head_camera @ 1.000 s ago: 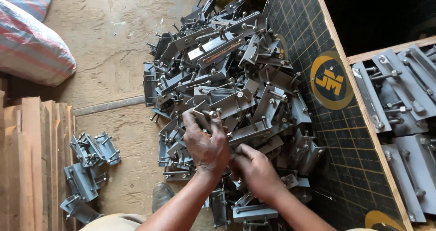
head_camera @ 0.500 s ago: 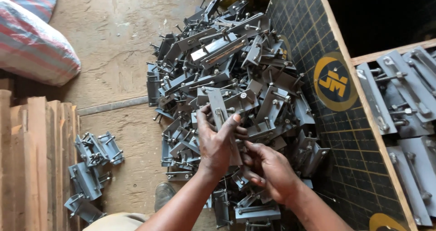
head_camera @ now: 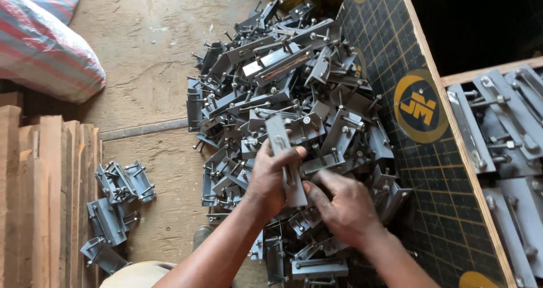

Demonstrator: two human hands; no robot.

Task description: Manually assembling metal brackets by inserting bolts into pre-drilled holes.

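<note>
Judging by how things lie, I'd say we're barely started: left hand grips one grey metal bracket mid-frame, right hand curls beside it, small sorted bunch lower left, huge pile untouched.

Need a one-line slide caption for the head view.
Left hand grips a flat grey metal bracket over a pile of bolted brackets; right hand reaches into it.
</note>
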